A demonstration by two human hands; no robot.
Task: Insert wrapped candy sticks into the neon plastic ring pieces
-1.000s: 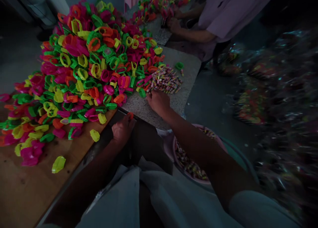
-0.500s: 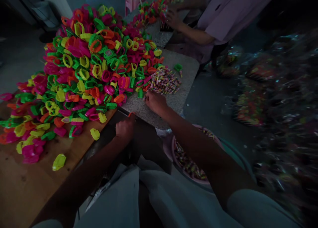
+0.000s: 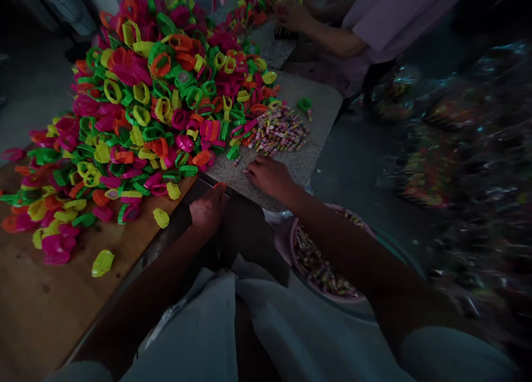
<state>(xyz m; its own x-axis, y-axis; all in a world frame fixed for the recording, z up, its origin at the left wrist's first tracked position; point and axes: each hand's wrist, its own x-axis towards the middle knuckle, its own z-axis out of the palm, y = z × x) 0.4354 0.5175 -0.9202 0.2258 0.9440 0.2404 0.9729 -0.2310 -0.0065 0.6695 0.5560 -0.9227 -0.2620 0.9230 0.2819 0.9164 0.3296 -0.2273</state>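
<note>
My left hand (image 3: 209,209) is curled at the near edge of the stone slab (image 3: 299,166), closed on a small orange plastic piece (image 3: 219,186). My right hand (image 3: 269,174) rests on the slab with its fingers bent down, just in front of a small heap of wrapped candies (image 3: 280,131); what its fingertips hold is hidden. A big pile of pink, green, yellow and orange plastic rings (image 3: 158,93) covers the wooden table (image 3: 50,304) and the slab's left part.
A pink basin (image 3: 291,249) with candies sits below the slab by my right arm. Another person in a pale shirt (image 3: 386,16) works at the far end with hands (image 3: 293,17) in more rings. Shiny plastic bags (image 3: 457,149) fill the right side.
My right hand drew back slightly from the candy heap toward me. My left hand stayed at the slab's edge with the orange piece. The other person's hands shifted further back.
</note>
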